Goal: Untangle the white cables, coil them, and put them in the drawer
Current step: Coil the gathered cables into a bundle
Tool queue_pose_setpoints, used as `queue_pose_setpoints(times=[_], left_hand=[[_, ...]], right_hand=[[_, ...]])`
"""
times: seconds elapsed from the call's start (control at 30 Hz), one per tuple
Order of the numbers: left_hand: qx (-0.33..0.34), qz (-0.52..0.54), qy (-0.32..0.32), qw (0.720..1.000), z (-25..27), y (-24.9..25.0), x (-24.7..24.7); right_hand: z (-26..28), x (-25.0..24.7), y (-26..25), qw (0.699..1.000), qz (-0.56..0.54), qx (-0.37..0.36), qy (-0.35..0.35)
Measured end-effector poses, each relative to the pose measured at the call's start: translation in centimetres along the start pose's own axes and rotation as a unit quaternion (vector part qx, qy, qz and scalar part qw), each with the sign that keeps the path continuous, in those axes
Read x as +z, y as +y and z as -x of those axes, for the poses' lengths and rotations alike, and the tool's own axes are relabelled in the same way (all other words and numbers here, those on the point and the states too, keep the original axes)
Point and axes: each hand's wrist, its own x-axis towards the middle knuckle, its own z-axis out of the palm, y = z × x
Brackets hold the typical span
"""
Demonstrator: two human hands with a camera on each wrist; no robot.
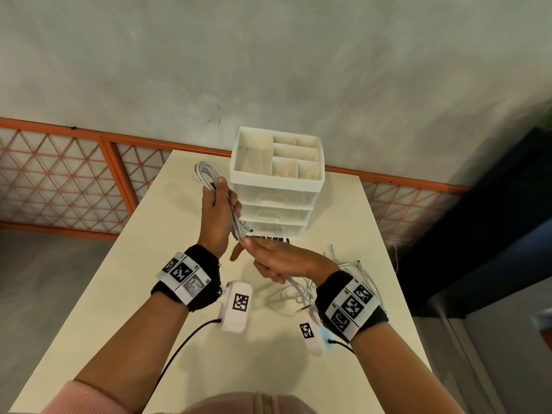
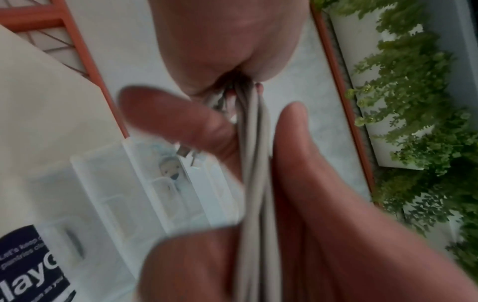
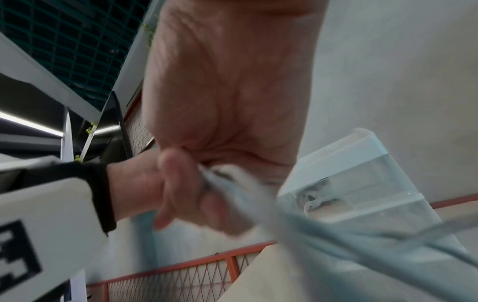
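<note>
A white drawer unit [image 1: 276, 186] stood at the far end of the pale table [image 1: 167, 294], with 3 translucent drawers stacked under an open top tray. The tray was split into several compartments, and nothing could be seen in them from the head view. Through the clouded front of 1 drawer, the right wrist view showed a pale curled shape, too blurred to name. A dark label [image 2: 33, 263] lay at the foot of the unit; its white print was cut off, with only "Let's keep" and the large letters "layo" readable. The left hand [image 1: 216, 216] held a coiled bundle of white cables [image 1: 206, 174] upright, fingers curled round it, beside the unit. The right hand [image 1: 277, 261] pinched the strands just below, fingers curled on them. Loose cable [image 1: 298, 291] trailed onto the table under the right wrist, partly hidden by it.
</note>
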Motion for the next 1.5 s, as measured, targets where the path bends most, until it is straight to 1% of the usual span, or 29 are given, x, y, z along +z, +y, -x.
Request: queue_pose_setpoints(times=[0.07, 0.1, 0.17, 0.23, 0.3, 0.37, 0.43, 0.53, 0.63, 0.7, 0.8, 0.87, 1.0, 1.1, 1.17, 1.3, 1.37, 1.43, 1.5], left_hand=[[-0.006, 0.034, 0.018, 0.999, -0.6, 0.2, -0.4], [-0.004, 0.043, 0.020, 0.999, -1.0, 0.3, -0.7], [0.014, 0.030, -0.001, 0.999, -1.3, 0.6, -1.2], [0.041, -0.020, -0.044, 0.998, -1.0, 0.9, -1.4], [0.057, -0.051, -0.089, 0.993, -0.6, 1.0, -1.2], [0.047, -0.058, -0.125, 0.989, -0.4, 1.2, -1.0], [0.029, -0.064, -0.159, 0.985, -0.3, 1.6, -0.6], [0.004, -0.070, -0.206, 0.976, 0.1, 2.0, 0.1], [-0.021, -0.064, -0.232, 0.970, 0.4, 2.3, 0.9], [-0.021, -0.076, -0.246, 0.966, 0.7, 2.4, 1.4], [-0.017, -0.094, -0.268, 0.959, 1.2, 2.3, 1.8], [-0.016, -0.106, -0.271, 0.957, 1.4, 2.5, 1.9], [-0.018, -0.117, -0.278, 0.953, 1.6, 2.7, 2.0], [-0.045, -0.110, -0.288, 0.950, 1.8, 2.6, 2.1], [-0.071, -0.089, -0.292, 0.949, 2.0, 2.7, 2.2], [-0.076, -0.104, -0.278, 0.952, 2.2, 3.0, 2.2], [-0.086, -0.088, -0.273, 0.954, 2.0, 3.1, 1.9], [-0.086, -0.084, -0.287, 0.951, 1.8, 3.2, 1.4], [-0.096, -0.072, -0.306, 0.945, 1.7, 3.1, 0.7]], right_hand=[[0.4, -0.1, 0.8, 0.999, 0.006, 0.010, -0.040], [0.7, -0.4, 1.2, 0.999, 0.001, 0.012, -0.048], [1.3, -1.4, 1.9, 0.999, -0.021, 0.015, -0.042], [1.9, -2.8, 2.2, 0.999, -0.031, 0.017, -0.021], [2.5, -4.4, 2.2, 1.000, -0.008, 0.004, 0.009], [2.9, -5.6, 1.7, 0.998, 0.016, -0.015, 0.060], [2.9, -6.3, 0.7, 0.994, 0.037, -0.017, 0.106], [2.7, -6.9, -1.2, 0.984, 0.099, -0.037, 0.144], [2.7, -7.6, -3.0, 0.974, 0.141, -0.051, 0.172], [2.8, -7.6, -4.1, 0.967, 0.176, -0.060, 0.173], [2.8, -7.4, -5.1, 0.960, 0.177, -0.085, 0.201], [2.8, -7.3, -5.3, 0.953, 0.187, -0.090, 0.222], [2.5, -6.9, -5.8, 0.944, 0.236, -0.085, 0.214], [2.1, -6.6, -6.1, 0.936, 0.269, -0.087, 0.211], [1.9, -6.4, -6.3, 0.935, 0.269, -0.085, 0.213], [2.1, -6.4, -6.4, 0.930, 0.263, -0.087, 0.239], [2.6, -7.0, -6.1, 0.932, 0.257, -0.057, 0.249], [3.0, -8.0, -5.4, 0.943, 0.258, -0.003, 0.210], [3.5, -9.0, -4.5, 0.961, 0.230, 0.019, 0.153]])
